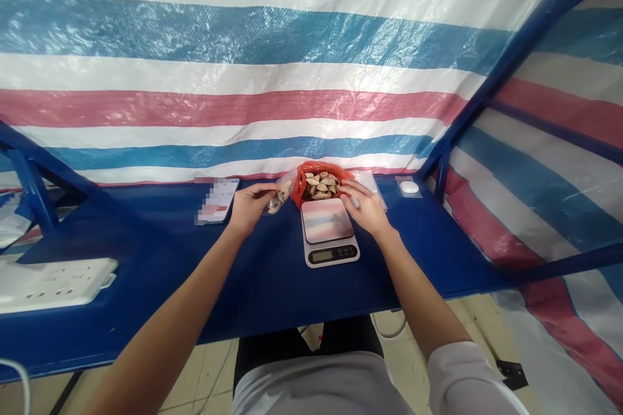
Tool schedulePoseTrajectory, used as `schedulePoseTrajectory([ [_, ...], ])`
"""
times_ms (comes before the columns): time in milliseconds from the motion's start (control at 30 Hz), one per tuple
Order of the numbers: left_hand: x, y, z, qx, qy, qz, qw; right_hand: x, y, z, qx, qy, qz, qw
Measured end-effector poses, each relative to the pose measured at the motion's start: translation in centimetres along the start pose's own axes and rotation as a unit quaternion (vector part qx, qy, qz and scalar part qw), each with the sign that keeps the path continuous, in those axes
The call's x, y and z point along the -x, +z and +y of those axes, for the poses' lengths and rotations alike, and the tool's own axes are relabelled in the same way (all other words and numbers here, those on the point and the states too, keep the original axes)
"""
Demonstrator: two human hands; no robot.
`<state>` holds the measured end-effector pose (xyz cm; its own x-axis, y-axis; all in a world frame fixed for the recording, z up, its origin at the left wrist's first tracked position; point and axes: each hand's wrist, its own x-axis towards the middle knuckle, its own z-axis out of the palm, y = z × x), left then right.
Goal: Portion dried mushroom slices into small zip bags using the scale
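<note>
My left hand (pixel 248 208) is closed on a small clear plastic bag (pixel 280 196) with a few pale and dark pieces inside, held left of the red bag. The red plastic bag (pixel 298 191) stands with its mouth wide, full of dried slices (pixel 321 185), light and brown-edged. At its right rim is my right hand (pixel 364 206), fingers stretched toward the slices; a small greyish spot shows by the thumb, too unclear to name. Directly in front of the red bag sits a white kitchen scale (pixel 327 221) with a shiny plate. Nothing lies on that plate, which reflects the striped sheet.
Flat clear bags (pixel 372 186) lie behind my right hand, and a white round object (pixel 409 187) rests farther right. A phone (pixel 221 201) is left of my left hand. A white power strip (pixel 58 282) occupies the blue table's (pixel 160 239) left end. Striped sheeting (pixel 243 77) hangs behind.
</note>
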<state>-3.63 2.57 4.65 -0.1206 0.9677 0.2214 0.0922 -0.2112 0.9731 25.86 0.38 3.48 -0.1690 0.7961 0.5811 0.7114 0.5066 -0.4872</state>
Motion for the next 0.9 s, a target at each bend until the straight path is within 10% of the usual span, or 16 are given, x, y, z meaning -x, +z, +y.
schedulePoseTrajectory([
  [367, 2.9, 3.7, 0.1, 0.211, -0.121, -0.117, 0.963, -3.0, 5.1, -1.1, -0.412, 0.086, -0.077, 0.904],
  [900, 0.2, 1.5, -1.1, 0.206, -0.163, -0.142, 0.954, -4.6, 6.0, 0.5, -0.379, 0.134, -0.055, 0.914],
])
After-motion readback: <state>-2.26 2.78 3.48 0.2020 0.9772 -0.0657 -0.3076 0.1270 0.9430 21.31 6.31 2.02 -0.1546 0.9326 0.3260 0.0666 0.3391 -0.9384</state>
